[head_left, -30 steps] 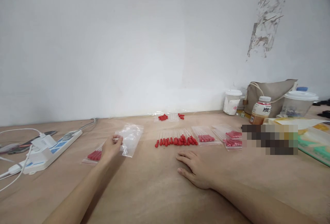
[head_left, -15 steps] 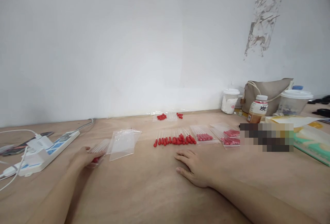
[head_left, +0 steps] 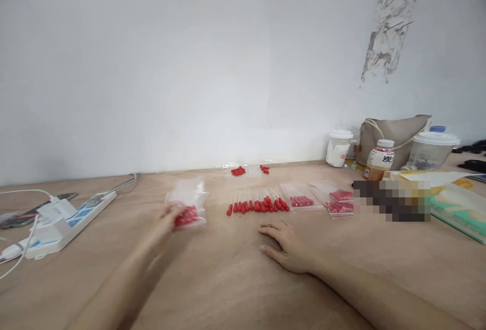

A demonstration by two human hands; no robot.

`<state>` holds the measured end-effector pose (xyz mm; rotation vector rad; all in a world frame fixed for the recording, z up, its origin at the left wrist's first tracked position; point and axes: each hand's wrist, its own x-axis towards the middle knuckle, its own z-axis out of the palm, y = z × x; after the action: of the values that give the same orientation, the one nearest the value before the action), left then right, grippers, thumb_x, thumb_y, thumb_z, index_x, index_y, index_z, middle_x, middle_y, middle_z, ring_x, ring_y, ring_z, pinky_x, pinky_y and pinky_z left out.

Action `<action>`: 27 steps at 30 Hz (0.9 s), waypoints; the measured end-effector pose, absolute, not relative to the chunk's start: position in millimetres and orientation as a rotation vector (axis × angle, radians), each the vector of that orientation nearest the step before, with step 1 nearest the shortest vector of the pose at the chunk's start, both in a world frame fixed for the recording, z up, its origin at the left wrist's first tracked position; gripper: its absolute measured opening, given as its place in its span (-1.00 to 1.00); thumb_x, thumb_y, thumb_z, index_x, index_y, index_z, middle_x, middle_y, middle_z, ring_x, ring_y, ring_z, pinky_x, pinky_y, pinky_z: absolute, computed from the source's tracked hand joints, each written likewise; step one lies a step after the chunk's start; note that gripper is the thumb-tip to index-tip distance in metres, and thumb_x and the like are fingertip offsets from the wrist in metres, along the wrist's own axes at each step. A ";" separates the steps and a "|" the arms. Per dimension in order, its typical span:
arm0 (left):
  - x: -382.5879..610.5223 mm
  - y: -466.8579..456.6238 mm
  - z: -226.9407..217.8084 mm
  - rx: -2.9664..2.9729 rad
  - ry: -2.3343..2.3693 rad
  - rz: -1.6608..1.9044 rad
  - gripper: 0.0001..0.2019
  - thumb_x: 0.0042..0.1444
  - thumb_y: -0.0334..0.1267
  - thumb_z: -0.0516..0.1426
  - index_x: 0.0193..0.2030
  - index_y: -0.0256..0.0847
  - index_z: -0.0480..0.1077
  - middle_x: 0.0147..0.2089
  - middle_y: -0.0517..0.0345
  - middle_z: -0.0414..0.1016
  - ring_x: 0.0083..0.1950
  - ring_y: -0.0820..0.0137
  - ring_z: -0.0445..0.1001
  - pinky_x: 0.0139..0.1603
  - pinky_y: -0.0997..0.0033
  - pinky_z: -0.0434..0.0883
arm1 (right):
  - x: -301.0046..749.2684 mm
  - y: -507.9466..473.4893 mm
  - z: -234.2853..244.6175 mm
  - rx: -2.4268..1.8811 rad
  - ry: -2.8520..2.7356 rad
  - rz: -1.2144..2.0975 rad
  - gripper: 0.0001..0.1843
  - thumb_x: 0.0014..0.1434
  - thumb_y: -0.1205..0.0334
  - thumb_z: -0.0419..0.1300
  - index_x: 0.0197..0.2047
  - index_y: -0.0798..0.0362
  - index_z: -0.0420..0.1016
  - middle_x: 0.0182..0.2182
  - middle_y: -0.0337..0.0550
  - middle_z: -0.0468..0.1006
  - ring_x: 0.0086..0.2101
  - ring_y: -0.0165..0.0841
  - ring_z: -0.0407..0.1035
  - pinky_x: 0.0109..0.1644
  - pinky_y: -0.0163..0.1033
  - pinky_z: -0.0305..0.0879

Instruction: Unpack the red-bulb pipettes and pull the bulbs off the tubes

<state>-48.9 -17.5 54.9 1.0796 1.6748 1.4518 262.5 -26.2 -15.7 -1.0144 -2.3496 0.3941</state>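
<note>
Left of the row of red-ended sticks (head_left: 257, 207), my left hand (head_left: 167, 219) grips a clear bag (head_left: 189, 215) with red inside. Nearer me than the row, my right hand (head_left: 289, 250) rests, holding nothing; filled bags (head_left: 302, 201) lie just right of the row.

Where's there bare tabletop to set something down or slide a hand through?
Mid-front tabletop, between the left hand and right hand, nearer the camera than the loose red-bulbed droppers. Another patch: between the power strip and left forearm. Crowded: far right, with the bottle, white-lidded cups and grey bag close together.
</note>
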 end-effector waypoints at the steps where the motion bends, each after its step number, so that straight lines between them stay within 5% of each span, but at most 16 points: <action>1: -28.5 -20.9 46.4 1.167 1.500 1.332 -0.74 -0.20 -0.20 0.23 -0.33 -0.23 0.36 -0.44 0.23 0.47 -0.41 0.41 0.44 -0.39 0.50 0.32 | 262.9 -26.0 -16.1 -1.012 -2.293 0.468 -0.51 0.07 0.03 0.07 0.06 0.01 0.26 0.01 -0.04 0.32 0.01 -0.21 0.17 0.09 -0.03 0.08; 6: 22.9 -40.4 19.8 1.412 0.967 0.820 -0.65 -0.17 -0.20 0.26 -0.22 -0.29 0.37 -0.31 0.12 0.48 -0.33 0.43 0.44 -0.26 0.48 0.32 | 265.0 -22.4 -12.3 -0.798 -1.920 0.858 -0.33 0.06 -0.03 0.08 0.18 -0.04 -0.03 0.06 -0.05 0.23 0.00 -0.28 0.18 0.06 -0.10 0.15; 13: 39.1 -18.2 22.1 1.506 0.863 0.459 -0.59 -0.27 -0.25 0.31 -0.21 -0.31 0.42 -0.33 0.15 0.49 -0.33 0.44 0.42 -0.26 0.47 0.32 | 264.8 -25.5 -5.9 -0.821 -2.115 0.587 -0.34 -0.07 -0.01 0.22 0.10 -0.04 0.18 0.04 -0.06 0.22 0.04 -0.22 0.12 0.10 -0.08 0.06; 21: 64.7 -1.9 8.5 1.236 1.192 0.922 -0.38 -0.34 -0.18 0.34 -0.09 -0.29 0.25 -0.45 0.21 0.41 -0.40 0.41 0.44 -0.31 0.39 0.35 | 271.1 -14.9 -13.8 -1.018 -2.154 0.482 -0.46 -0.12 0.05 0.26 -0.04 0.01 0.33 -0.14 -0.10 0.38 -0.11 -0.26 0.25 -0.03 -0.14 0.18; 27: 48.9 -12.4 -1.5 1.117 1.041 0.860 -0.44 -0.32 -0.24 0.34 -0.12 -0.31 0.31 -0.43 0.14 0.47 -0.36 0.38 0.48 -0.24 0.36 0.37 | 273.8 -12.9 -14.4 -1.065 -2.129 0.504 -0.50 -0.13 0.06 0.27 -0.09 0.03 0.36 -0.18 -0.10 0.40 -0.14 -0.25 0.25 -0.05 -0.13 0.17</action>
<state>48.9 -12.4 -1.5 1.1168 1.0409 0.8595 273.8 -12.9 -14.4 -1.0654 -2.1294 0.5042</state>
